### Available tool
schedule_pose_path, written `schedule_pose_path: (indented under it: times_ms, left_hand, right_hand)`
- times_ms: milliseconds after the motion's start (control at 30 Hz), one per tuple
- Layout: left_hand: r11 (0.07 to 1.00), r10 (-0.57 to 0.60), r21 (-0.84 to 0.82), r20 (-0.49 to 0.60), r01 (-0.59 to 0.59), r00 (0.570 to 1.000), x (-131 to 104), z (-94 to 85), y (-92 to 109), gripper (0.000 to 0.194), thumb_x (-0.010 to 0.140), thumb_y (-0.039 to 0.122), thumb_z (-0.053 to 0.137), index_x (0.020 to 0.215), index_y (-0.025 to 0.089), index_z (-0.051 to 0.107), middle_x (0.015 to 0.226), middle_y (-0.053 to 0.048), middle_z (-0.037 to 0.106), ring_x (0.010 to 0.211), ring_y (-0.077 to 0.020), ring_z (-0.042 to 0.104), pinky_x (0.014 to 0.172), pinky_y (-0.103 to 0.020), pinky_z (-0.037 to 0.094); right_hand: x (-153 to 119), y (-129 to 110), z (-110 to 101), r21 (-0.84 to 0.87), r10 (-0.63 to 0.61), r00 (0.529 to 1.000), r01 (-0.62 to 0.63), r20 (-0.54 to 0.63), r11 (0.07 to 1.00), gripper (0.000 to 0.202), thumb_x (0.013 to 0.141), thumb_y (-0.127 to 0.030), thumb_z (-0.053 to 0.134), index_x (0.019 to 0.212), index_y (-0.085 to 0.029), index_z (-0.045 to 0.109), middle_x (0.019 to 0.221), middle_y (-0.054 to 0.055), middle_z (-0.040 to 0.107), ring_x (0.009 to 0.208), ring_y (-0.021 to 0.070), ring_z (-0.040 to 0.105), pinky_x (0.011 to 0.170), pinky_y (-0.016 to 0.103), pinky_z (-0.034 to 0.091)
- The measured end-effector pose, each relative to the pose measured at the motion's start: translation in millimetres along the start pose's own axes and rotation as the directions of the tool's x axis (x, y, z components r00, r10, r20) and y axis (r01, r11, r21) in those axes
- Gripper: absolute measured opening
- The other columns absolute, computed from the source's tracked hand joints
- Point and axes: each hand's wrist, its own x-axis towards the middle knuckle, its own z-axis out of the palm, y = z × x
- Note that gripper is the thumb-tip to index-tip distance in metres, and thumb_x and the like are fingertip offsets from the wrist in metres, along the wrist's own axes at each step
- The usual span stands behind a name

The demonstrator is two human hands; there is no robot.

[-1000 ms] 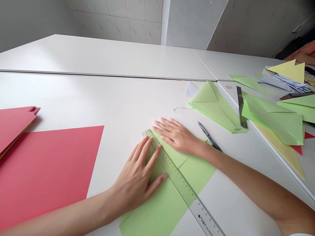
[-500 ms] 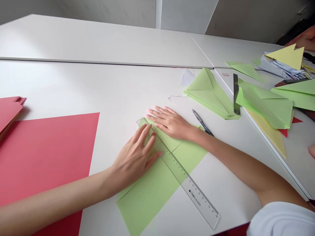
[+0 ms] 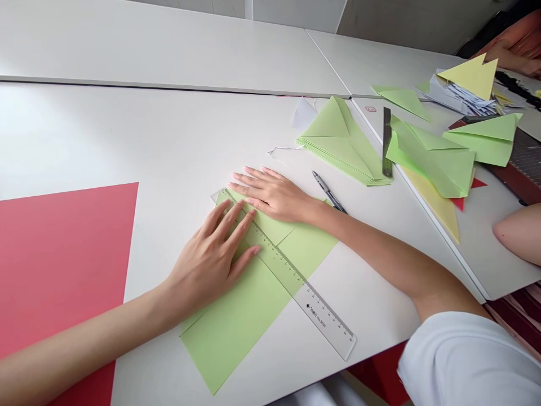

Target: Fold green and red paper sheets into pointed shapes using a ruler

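A sheet of folded light-green paper [image 3: 236,327] lies at a slant on the white table. Diagonally across it rests a clear plastic ruler [image 3: 291,273], its lower end reaching past the paper. My left hand [image 3: 211,248] presses on the ruler's upper part with fingers spread. Beyond the ruler, my right hand [image 3: 274,194] lies flat with stretched fingers over the paper's far part. A grey pen [image 3: 327,190] lies just past my right wrist.
Red paper [image 3: 63,254] covers the left side. Green folded envelopes [image 3: 338,146] are stacked beyond the pen, near a dark ruler [image 3: 386,141]. Further right are loose green pieces [image 3: 439,163], yellow paper [image 3: 473,76] and a dark-red cutting board [image 3: 519,163]. Another person's arm [image 3: 519,231] rests at right.
The view has shifted, so everything appears further left and higher, and the red stack is out of sight. My left fingers are spread wider and flatter on the ruler. My right hand stays flat.
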Motion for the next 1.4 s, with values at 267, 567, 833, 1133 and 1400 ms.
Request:
schedule_pose_path:
  times_ms: [267,567,833,1133,1400]
  left_hand:
    - [1.0,0.008,-0.002,0.001,-0.008,1.0,0,-0.9,0,0.055,0.1,0.046,0.039,0.146,0.017,0.045,0.15,-0.016,0.042,0.138,-0.0374,0.038,0.11,-0.057,0.042]
    - [0.999,-0.003,-0.043,-0.013,0.003,1.0,0,1.7,-1,0.053,0.1,0.046,0.038,0.146,0.019,0.045,0.147,-0.016,0.042,0.137,-0.0386,0.037,0.108,-0.057,0.043]
    - [0.998,0.003,-0.056,-0.005,-0.004,1.0,1,2.7,-1,0.056,0.1,0.047,0.038,0.149,0.02,0.04,0.149,-0.016,0.039,0.139,-0.0383,0.036,0.109,-0.057,0.041]
    - [0.998,-0.011,-0.057,-0.004,0.011,1.0,1,2.8,-1,0.055,0.1,0.048,0.037,0.148,0.02,0.042,0.149,-0.015,0.04,0.138,-0.037,0.036,0.11,-0.055,0.041]
    - [0.997,-0.018,-0.078,0.002,0.018,1.0,-1,3.0,-1,0.054,0.1,0.048,0.037,0.147,0.023,0.043,0.15,-0.014,0.038,0.139,-0.0379,0.036,0.111,-0.057,0.04]
  right_hand:
    - [-13,-9,-12,-0.05,-0.007,0.998,0.004,-0.058,0.999,0.046,0.104,-0.029,0.035,0.149,-0.017,0.043,0.157,0.004,0.037,0.149,0.0199,0.027,0.123,0.042,0.022]
    - [-76,-13,-24,0.046,0.052,0.997,-0.049,-0.052,0.998,0.054,0.097,-0.045,0.052,0.147,-0.028,0.045,0.16,0.004,0.029,0.151,0.0251,0.02,0.123,0.052,0.019]
    - [-73,-25,-9,0.073,0.068,0.997,-0.065,-0.038,0.995,0.057,0.097,-0.047,0.051,0.149,-0.027,0.043,0.16,0.003,0.029,0.152,0.025,0.017,0.124,0.055,0.013]
    - [-74,-20,-9,0.08,0.067,0.998,-0.066,-0.009,0.995,0.06,0.098,-0.047,0.046,0.153,-0.025,0.034,0.161,0.0,0.028,0.152,0.0206,0.015,0.126,0.051,0.008]
    - [-74,-18,-9,0.092,0.057,0.998,-0.056,-0.008,0.994,0.06,0.098,-0.046,0.047,0.153,-0.025,0.034,0.161,0.0,0.027,0.152,0.0209,0.015,0.125,0.051,0.008]
